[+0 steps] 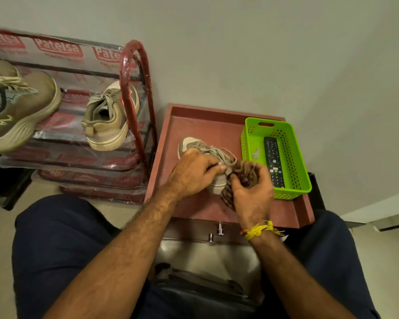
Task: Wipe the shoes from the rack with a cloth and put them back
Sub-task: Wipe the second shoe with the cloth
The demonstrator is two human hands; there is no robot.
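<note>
Right hand (251, 194) curled around striped cloth (242, 178), bunched against heel of shoe (207, 157). Left hand (191, 171) grips shoe from above, fingers curled over laces. Hands hide most of shoe; toe and heel sole visible. Shoe rests on red table (207, 127). Green basket (293, 157) on table holds remote (273, 162) and key (255, 154). Rack (136, 93) left of table, wrapped in plastic, holds second shoe (108, 120). Larger sneaker (16, 111) cut off at frame edge.
</note>
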